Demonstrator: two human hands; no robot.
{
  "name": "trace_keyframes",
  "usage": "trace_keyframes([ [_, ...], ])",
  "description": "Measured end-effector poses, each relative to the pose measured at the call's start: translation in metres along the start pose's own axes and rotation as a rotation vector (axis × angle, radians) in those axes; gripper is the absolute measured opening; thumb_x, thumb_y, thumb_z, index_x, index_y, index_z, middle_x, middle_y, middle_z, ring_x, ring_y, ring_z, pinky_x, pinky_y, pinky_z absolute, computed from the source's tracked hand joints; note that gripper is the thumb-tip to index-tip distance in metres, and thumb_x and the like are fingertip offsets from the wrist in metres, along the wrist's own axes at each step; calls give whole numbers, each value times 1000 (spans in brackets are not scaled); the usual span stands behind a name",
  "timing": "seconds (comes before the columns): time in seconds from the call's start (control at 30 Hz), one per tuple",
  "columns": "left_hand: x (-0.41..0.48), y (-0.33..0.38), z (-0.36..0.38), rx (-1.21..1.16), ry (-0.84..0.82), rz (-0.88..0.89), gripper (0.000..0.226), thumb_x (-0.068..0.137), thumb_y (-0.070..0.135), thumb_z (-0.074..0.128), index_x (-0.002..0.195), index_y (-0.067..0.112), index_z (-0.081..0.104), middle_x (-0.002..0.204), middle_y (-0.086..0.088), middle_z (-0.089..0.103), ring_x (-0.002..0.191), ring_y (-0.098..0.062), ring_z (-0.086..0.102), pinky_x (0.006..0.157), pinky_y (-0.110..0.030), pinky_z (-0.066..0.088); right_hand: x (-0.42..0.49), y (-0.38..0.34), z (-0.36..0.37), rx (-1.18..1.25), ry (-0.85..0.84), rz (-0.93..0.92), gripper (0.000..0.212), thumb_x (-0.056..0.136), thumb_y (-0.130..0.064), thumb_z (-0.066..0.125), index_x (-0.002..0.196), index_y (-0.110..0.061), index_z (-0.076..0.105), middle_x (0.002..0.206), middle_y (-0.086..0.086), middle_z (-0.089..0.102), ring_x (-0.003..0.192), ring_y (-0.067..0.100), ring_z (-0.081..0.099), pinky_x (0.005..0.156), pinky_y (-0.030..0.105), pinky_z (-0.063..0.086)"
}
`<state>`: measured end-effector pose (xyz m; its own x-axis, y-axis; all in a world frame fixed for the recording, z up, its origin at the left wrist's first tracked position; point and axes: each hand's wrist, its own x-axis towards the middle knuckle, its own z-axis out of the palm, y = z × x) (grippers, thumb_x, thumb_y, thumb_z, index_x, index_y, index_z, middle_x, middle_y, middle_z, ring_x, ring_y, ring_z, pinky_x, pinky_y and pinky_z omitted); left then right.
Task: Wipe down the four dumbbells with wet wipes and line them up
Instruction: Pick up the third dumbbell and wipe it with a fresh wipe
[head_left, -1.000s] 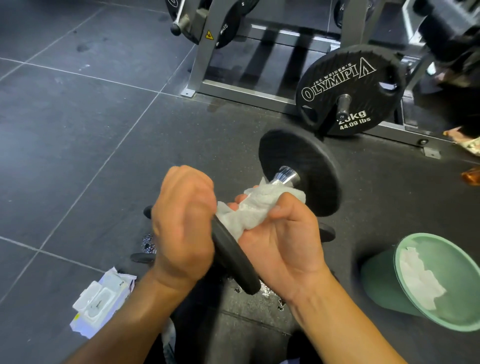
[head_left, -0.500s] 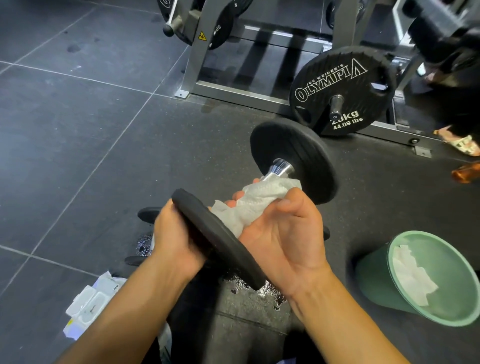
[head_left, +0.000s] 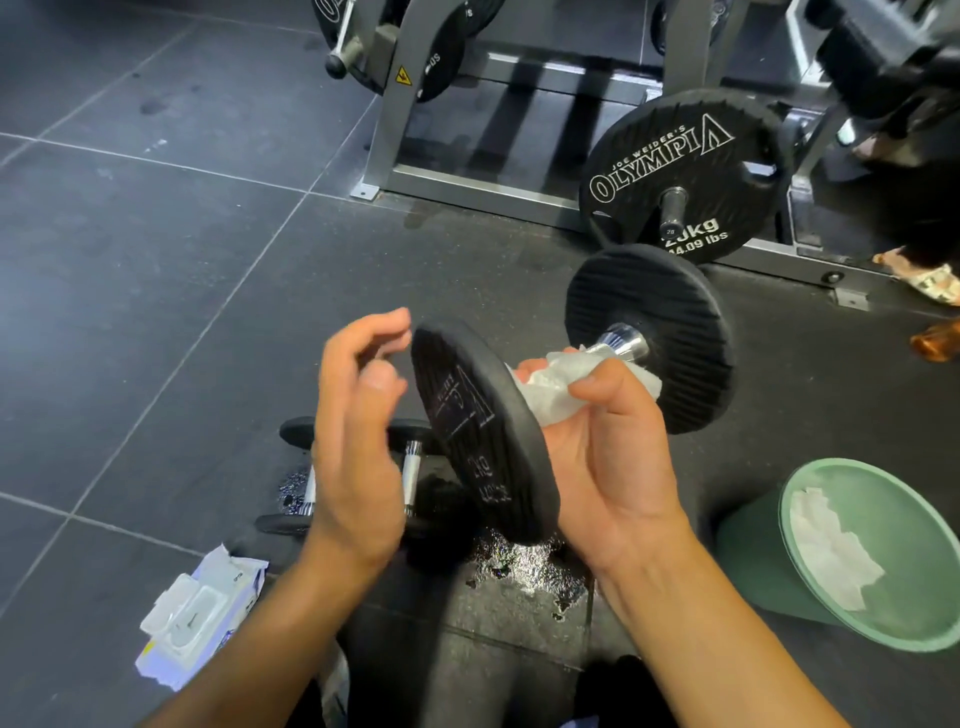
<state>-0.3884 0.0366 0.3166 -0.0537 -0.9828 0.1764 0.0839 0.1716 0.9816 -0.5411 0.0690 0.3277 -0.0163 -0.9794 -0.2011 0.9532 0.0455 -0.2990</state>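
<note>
A black dumbbell (head_left: 649, 338) with a chrome handle hangs above the floor. My right hand (head_left: 602, 457) grips its handle through a white wet wipe (head_left: 550, 389). The near plate (head_left: 478, 436) faces me, and the far plate points toward the rack. My left hand (head_left: 358, 415) hovers just left of the near plate, fingers loosely curled, holding nothing. Two more dumbbells (head_left: 410, 478) lie on the floor below, partly hidden by my left hand. A pack of wet wipes (head_left: 192, 618) lies at the lower left.
A green bin (head_left: 878, 551) with used wipes in it lies tilted at the right. A grey weight rack (head_left: 467, 176) with a 20 kg Olympia plate (head_left: 680, 171) stands behind. Water wets the floor (head_left: 519, 571) under the dumbbell. A person's foot (head_left: 930, 275) shows at the right edge.
My left hand has let go of the near plate and drawn off to its left. The dumbbell has turned so the near plate's face shows.
</note>
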Motion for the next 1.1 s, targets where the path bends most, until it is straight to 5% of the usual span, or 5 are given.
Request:
trace_keyframes([
  [0.13,-24,9,18,-41,-311,-2,91,88,48,71,158,18,20,150,23,49,136,9,48,109,-17,42,0,1,2,-28,46,-28,33,66,-3,59,93,-18,47,92,7,41,103,34,43,107,42,42],
  [0.23,-31,3,25,-182,-276,-174,98,80,41,71,158,43,12,138,34,59,138,-4,54,117,-38,45,-6,0,11,-94,115,-113,23,70,-1,49,85,-18,49,83,5,44,84,25,51,81,32,57],
  [0.73,-8,16,5,-696,-447,-1286,103,77,97,28,124,21,78,132,-18,72,106,-52,73,69,-74,55,-5,2,-3,-83,-29,-11,41,68,0,49,101,-23,51,84,5,48,73,22,47,82,40,48],
  [0.97,-20,16,13,-657,-267,-822,45,74,56,69,112,33,70,125,-6,71,107,-25,75,74,-59,61,-2,-1,2,-127,68,-23,44,75,6,53,110,-20,45,85,3,46,72,17,46,80,36,52],
  [1.1,-28,6,14,-218,-328,-127,93,62,28,76,142,34,31,125,24,57,110,0,64,90,-22,54,1,-9,-3,-184,112,-28,51,77,-1,66,119,-15,40,86,4,48,83,21,45,75,38,56],
])
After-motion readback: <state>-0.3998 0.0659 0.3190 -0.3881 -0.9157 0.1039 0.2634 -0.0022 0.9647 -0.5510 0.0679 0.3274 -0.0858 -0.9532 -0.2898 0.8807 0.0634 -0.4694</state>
